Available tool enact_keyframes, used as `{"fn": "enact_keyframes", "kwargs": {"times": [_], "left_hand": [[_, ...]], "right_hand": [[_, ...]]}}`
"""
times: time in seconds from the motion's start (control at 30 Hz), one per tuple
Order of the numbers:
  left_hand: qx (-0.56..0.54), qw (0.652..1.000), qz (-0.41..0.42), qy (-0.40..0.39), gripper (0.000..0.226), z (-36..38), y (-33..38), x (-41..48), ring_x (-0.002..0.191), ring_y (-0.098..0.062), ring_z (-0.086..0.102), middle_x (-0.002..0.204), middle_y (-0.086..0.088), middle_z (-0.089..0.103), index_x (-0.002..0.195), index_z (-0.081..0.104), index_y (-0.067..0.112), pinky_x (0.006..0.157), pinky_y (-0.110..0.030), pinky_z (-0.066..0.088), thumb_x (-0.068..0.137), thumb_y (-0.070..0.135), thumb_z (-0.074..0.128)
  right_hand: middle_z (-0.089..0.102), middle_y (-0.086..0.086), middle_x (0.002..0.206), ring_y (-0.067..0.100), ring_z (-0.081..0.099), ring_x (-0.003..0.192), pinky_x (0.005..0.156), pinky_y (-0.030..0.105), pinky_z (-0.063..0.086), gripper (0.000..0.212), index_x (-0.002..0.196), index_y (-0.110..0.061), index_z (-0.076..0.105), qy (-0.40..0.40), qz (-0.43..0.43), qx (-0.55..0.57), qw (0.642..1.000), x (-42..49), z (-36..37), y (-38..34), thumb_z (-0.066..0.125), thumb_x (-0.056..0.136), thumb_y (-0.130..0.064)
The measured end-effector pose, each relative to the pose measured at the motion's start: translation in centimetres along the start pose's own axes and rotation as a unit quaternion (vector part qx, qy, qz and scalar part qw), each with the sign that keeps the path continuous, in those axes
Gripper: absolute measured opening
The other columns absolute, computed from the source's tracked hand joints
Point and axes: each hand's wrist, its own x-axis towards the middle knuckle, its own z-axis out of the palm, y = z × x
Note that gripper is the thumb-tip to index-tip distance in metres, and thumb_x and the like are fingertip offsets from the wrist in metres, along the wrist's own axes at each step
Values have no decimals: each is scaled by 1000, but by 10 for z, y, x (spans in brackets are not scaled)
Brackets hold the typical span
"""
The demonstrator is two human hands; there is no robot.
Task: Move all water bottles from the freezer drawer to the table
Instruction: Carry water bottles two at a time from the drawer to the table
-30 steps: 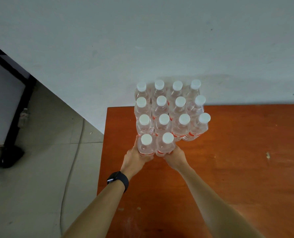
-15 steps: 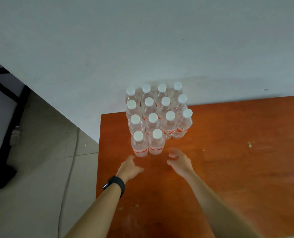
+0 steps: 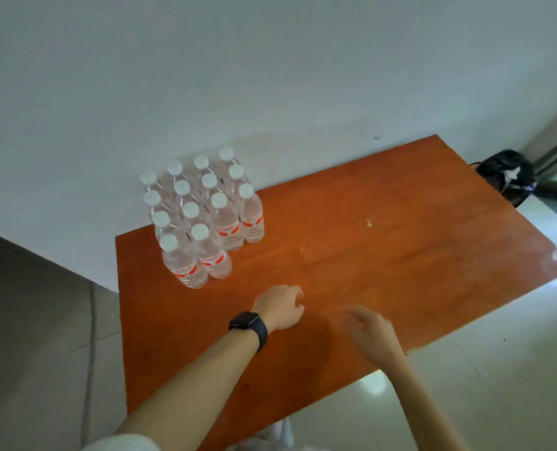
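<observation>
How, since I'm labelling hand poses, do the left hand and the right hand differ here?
The left hand has a dark watch on its wrist; the right hand has a bare wrist. The left hand's fingers are loosely curled; the right hand's look straighter, though blurred. The left hand is nearer the water bottles than the right hand. Both hold nothing, over the table.

I see 14 water bottles (image 3: 226, 222) of clear plastic, each with a plain white cap (image 3: 199, 231) and a label (image 3: 187, 271) in red and white. The desk (image 3: 384, 271) is orange-brown wood with a faint grain and 1 small pale speck (image 3: 368, 222). The wall (image 3: 270, 76) is plain greyish white and the floor (image 3: 36, 320) is grey tiles. The watch (image 3: 249, 325) is black, and the bag (image 3: 504, 174) is black too.
</observation>
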Motion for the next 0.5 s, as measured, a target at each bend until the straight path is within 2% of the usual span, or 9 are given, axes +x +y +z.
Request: {"fn": "enact_keyframes", "kwargs": {"times": [0.1, 0.17, 0.27, 0.37, 0.5], "left_hand": [[73, 994, 79, -7, 43, 25, 84, 9, 129, -26, 52, 145, -3, 54, 144, 51, 22, 102, -44, 49, 104, 36, 46], [112, 985, 133, -14, 43, 50, 149, 9, 131, -26, 51, 145, -3, 54, 145, 50, 24, 106, -45, 45, 104, 37, 46], [166, 962, 218, -25, 41, 93, 252, -1, 126, -28, 55, 138, -3, 58, 140, 53, 25, 102, -44, 46, 102, 38, 46], [211, 929, 302, -20, 38, 137, 356, -22, 118, -28, 58, 129, -4, 62, 137, 55, 29, 95, -41, 48, 101, 40, 48], [211, 875, 436, 25, 40, 182, 485, -56, 120, -22, 58, 131, 1, 64, 137, 57, 33, 101, -41, 47, 101, 46, 49]], "right_hand": [[66, -13, 125, 8, 61, 112, 89, 19, 43, 24, 120, -34, 68, 104, 35, 1, 994, -56, -48, 51, 59, 98, -32], [65, -15, 126, 11, 60, 116, 96, 27, 43, 23, 119, -38, 68, 157, 64, 2, 986, -101, -81, 90, 59, 98, -33], [67, -10, 125, 15, 61, 117, 101, 30, 43, 23, 118, -36, 69, 242, 94, 13, 966, -175, -129, 150, 61, 97, -30], [67, -11, 125, 16, 59, 117, 99, 27, 42, 24, 119, -35, 69, 316, 132, 10, 939, -253, -172, 206, 61, 97, -30], [63, -15, 128, 14, 51, 124, 101, 31, 43, 26, 122, -36, 67, 404, 193, -25, 894, -351, -224, 263, 56, 98, -35]]}}
